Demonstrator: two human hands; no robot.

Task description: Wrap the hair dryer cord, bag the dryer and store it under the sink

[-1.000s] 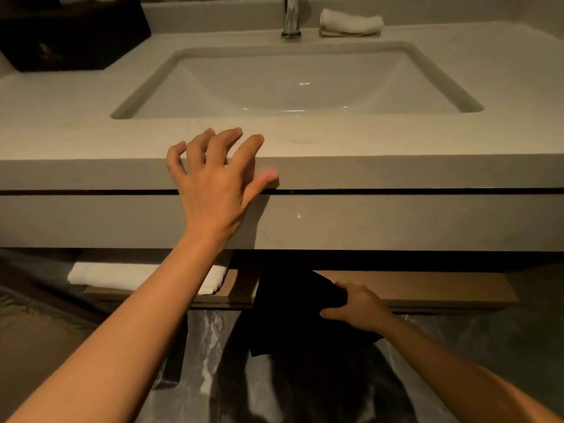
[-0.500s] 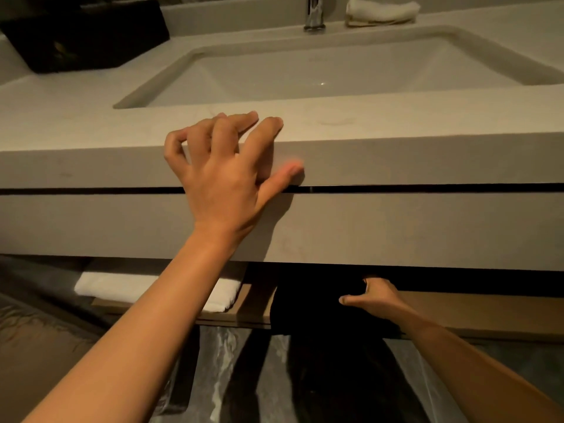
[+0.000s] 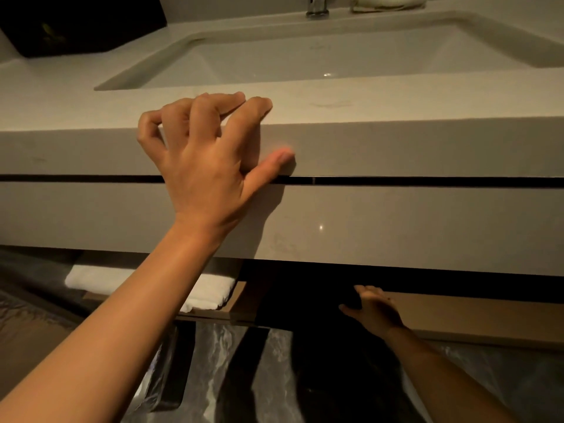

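A black bag (image 3: 302,300), presumably holding the dryer, lies on the wooden shelf (image 3: 473,319) under the vanity, mostly in deep shadow. My right hand (image 3: 374,311) rests against the bag's right side, thumb stretched left onto it and fingers spread toward the dark gap above. My left hand (image 3: 207,166) braces on the front edge of the stone counter (image 3: 396,148), fingers curled over the top and thumb on the front face. Neither the dryer nor its cord shows.
A folded white towel (image 3: 210,290) sits on the shelf left of the bag. Above are the sink basin (image 3: 305,56), the faucet (image 3: 317,7), a rolled cloth (image 3: 387,3) and a black box (image 3: 82,22). Marble floor (image 3: 219,377) lies below.
My right hand carried the hanging bag up and back onto the shelf, and its grip loosened into a flat touch. The view dropped lower and closer; my left hand stayed on the counter edge.
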